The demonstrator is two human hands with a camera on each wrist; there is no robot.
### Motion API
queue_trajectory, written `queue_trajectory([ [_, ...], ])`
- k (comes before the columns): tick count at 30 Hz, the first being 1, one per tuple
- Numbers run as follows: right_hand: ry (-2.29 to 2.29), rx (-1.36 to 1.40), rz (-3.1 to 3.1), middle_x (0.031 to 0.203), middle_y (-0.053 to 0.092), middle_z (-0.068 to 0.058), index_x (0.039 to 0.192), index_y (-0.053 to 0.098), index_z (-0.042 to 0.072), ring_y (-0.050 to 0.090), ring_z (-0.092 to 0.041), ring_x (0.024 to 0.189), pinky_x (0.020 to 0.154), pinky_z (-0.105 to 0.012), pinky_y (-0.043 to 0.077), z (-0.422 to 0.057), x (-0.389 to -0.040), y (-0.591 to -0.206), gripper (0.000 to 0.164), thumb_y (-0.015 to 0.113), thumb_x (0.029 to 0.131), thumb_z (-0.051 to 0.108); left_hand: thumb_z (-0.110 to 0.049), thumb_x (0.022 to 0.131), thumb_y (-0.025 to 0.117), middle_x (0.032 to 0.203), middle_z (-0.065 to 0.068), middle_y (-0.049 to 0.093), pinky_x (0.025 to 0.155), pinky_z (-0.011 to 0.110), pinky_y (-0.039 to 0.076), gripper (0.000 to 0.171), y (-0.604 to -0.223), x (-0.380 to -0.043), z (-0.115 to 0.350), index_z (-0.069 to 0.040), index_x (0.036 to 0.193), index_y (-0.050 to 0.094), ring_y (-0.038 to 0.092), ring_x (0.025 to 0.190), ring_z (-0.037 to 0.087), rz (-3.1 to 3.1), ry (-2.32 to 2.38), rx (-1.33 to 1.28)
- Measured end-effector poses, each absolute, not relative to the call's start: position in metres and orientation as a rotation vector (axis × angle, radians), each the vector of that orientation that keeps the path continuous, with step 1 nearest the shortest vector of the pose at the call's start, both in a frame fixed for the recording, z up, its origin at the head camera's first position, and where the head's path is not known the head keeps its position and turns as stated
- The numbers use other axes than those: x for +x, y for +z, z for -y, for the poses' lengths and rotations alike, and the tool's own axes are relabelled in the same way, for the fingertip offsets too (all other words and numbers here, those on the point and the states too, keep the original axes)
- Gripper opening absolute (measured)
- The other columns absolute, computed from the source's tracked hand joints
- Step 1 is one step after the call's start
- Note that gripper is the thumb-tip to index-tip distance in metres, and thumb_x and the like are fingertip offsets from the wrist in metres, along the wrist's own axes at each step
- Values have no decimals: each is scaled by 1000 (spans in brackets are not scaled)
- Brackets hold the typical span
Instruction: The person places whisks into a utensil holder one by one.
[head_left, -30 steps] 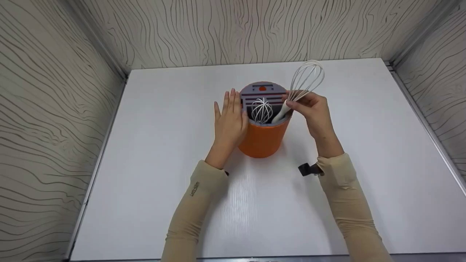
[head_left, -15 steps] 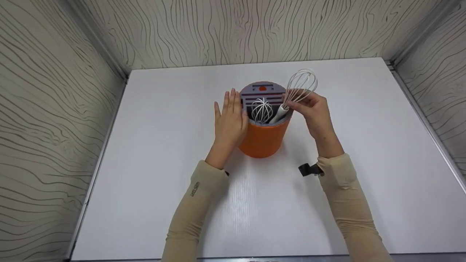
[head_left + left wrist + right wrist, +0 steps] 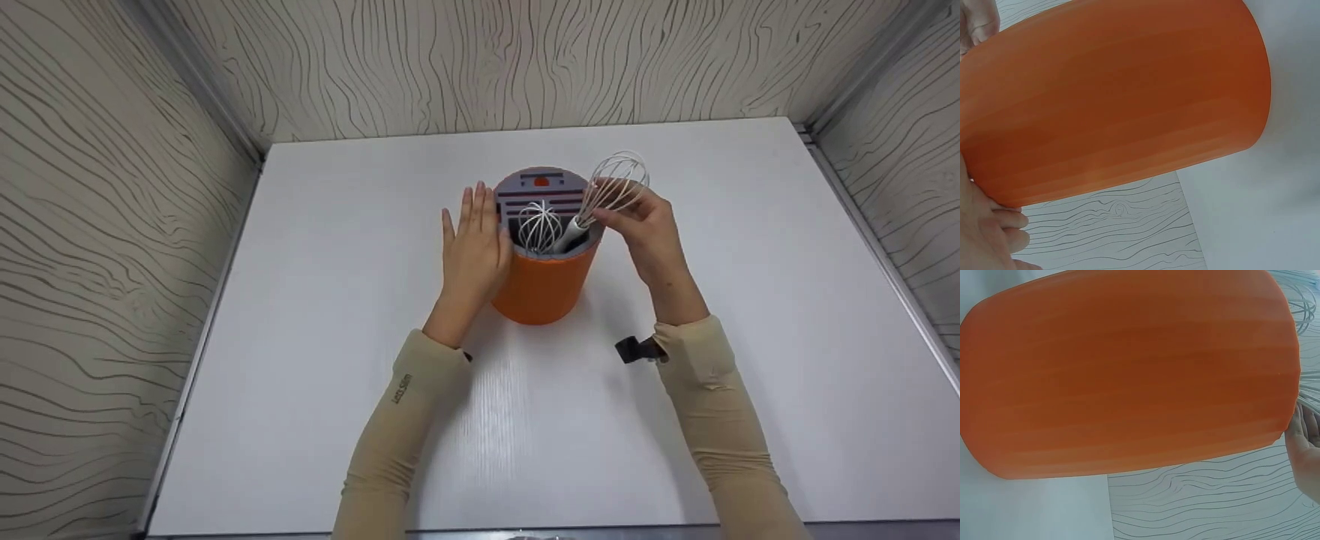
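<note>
An orange utensil holder (image 3: 541, 292) with a grey slotted top stands on the white table. My left hand (image 3: 474, 255) rests against its left side near the rim, fingers straight. In the left wrist view, part of that hand (image 3: 985, 233) shows beside the orange wall. My right hand (image 3: 651, 229), at the right rim, pinches a white whisk (image 3: 616, 180) by its wires just above the handle. The whisk leans right, and its handle's lower end is hidden inside the front opening. A smaller wire whisk head (image 3: 540, 227) pokes out of the same opening, to the left.
The white table (image 3: 322, 285) ends at wood-grain patterned walls (image 3: 420, 67) at the back and sides. A black camera mount (image 3: 636, 349) sticks out from the right wrist. Narrow slots line the grey top (image 3: 517, 184) behind the opening.
The whisk in my right hand has slid down and slightly left, its handle deeper in the holder. My left hand and the holder have stayed in place.
</note>
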State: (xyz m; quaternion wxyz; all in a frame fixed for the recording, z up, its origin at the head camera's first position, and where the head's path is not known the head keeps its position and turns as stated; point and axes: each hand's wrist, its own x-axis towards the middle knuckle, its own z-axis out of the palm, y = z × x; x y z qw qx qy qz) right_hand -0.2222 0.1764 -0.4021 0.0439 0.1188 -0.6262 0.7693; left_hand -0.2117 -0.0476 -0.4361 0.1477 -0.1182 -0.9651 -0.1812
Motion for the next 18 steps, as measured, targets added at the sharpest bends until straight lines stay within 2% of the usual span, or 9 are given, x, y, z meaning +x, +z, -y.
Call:
queue_trajectory([
  [11, 2405, 469, 1825, 108, 63, -15, 116, 59, -8, 58, -22, 102, 93, -30, 44, -176, -222, -403, 36, 68, 82, 1, -26, 99, 31, 154, 14, 23, 111, 55, 9, 56, -436, -212, 47, 2, 147, 26, 14, 143, 26, 2768, -523, -349],
  [18, 2415, 494, 1809, 112, 62, -16, 120, 56, -6, 59, -25, 106, 94, -31, 45, -177, -221, -404, 35, 59, 86, 0, -26, 99, 31, 154, 13, 22, 111, 55, 8, 56, -436, -212, 47, 1, 148, 25, 13, 143, 26, 2784, -528, -341],
])
